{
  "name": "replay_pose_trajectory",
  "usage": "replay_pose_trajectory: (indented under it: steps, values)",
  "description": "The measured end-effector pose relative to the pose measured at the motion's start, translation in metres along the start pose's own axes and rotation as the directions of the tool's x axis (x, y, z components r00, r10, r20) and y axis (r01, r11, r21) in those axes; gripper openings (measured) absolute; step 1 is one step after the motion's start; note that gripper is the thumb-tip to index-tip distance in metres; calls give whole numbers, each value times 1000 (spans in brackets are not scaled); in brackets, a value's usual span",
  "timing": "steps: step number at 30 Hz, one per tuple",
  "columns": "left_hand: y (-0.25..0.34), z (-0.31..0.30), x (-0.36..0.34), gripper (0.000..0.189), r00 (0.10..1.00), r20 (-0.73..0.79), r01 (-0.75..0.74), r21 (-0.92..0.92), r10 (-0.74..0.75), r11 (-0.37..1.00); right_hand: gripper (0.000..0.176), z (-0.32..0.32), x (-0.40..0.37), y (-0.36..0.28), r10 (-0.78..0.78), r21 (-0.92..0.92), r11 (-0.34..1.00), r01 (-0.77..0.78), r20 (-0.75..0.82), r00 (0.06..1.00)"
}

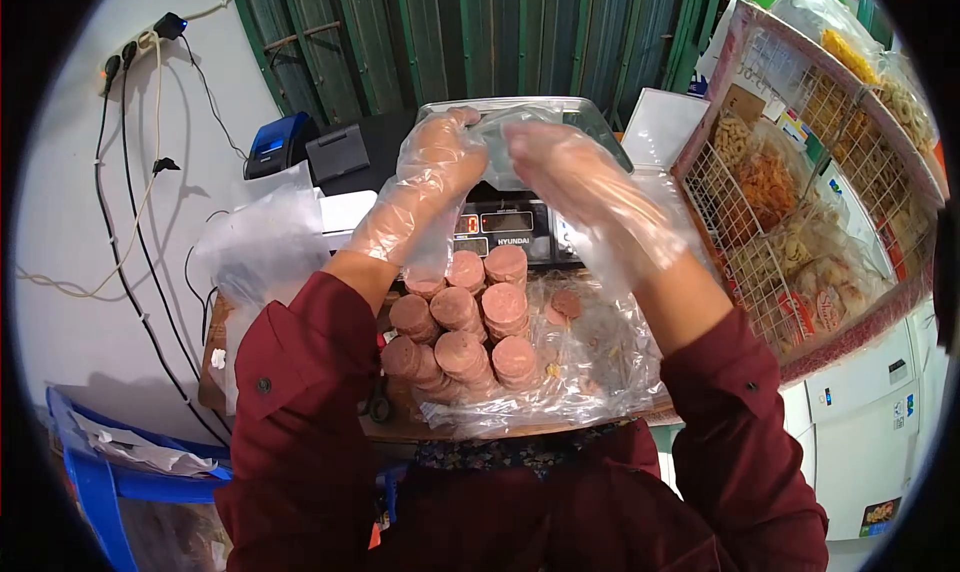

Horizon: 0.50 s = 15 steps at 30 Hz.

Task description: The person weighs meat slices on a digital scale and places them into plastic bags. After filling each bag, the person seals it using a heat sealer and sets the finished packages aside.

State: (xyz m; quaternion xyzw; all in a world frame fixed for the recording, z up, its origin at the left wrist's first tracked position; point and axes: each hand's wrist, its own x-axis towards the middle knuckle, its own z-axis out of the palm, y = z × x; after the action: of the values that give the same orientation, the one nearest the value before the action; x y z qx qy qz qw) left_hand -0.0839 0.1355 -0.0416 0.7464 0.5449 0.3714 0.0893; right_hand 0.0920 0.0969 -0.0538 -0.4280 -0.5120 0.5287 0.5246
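Note:
Both my hands wear loose clear plastic gloves and are raised over the scale's metal tray (600, 132). My left hand (440, 157) has its fingers curled on a clear plastic bag (510, 122), whose film stretches toward my right hand. My right hand (565, 162) is smeared by motion, so its fingers cannot be made out. Under my wrists is a black digital scale (515, 234) with a red lit digit. In front of it, several stacks of round pink meat slices (460, 355) stand on a plastic sheet (620, 372).
A wire-mesh rack (745, 217) holding bagged foods leans at the right. Behind my left arm are a blue-and-black device (280, 144) and white plastic bags (250, 227). Scissors (379, 404) lie by the stacks. Cables (130, 212) hang on the left wall; a blue chair (100, 472) stands below.

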Motion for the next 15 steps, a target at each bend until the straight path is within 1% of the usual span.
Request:
replay_pose_trajectory:
  steps: [2,3,4,5,6,7,8,9,10,11,12,13,14,15]
  values:
    - [-2,-1,-1,44,1000,-6,9,4,-9,1000,20,-3,-36,-15,-167,172,974,150,88,982]
    - [-4,-1,-1,43,999,25,28,-54,-26,998,20,-9,-49,-21,-167,172,974,150,88,982]
    - [-6,-1,-1,42,997,58,47,-110,-41,993,23,-18,-60,-28,-60,-51,996,67,122,991]
    - [-8,-1,-1,42,997,61,45,-110,-38,993,27,-23,-69,-29,53,-272,962,-15,131,990]
    - [-11,-2,-2,42,999,53,2,-163,7,987,27,-25,-73,-22,53,-270,963,-17,126,991]
    - [-15,-1,-3,43,998,42,-40,-215,50,976,28,-28,-75,-11,-5,-326,942,79,223,975]
    - [-19,1,-2,43,998,46,-40,-215,51,976,29,-28,-79,-3,-55,-372,911,179,321,945]
    - [-22,3,-1,42,996,82,-5,-311,32,950,31,-21,-86,8,-208,-237,927,291,322,924]
    - [-26,5,1,41,993,118,33,-402,16,915,31,-20,-85,7,-207,-237,927,290,322,924]
    - [-24,4,0,41,993,119,34,-401,16,915,35,-18,-84,0,-21,-416,891,182,363,932]
    - [-21,2,-1,41,993,119,27,-370,19,929,39,-15,-84,-6,168,-585,806,87,367,915]
    - [-19,0,-3,41,993,118,19,-338,22,941,46,-12,-86,-12,167,-534,841,91,416,894]
    - [-17,0,-4,41,993,117,20,-337,21,941,46,-11,-86,-10,166,-533,841,92,417,894]
    - [-16,0,-5,39,997,82,32,-378,-1,925,44,-9,-86,-8,155,-519,849,97,422,893]
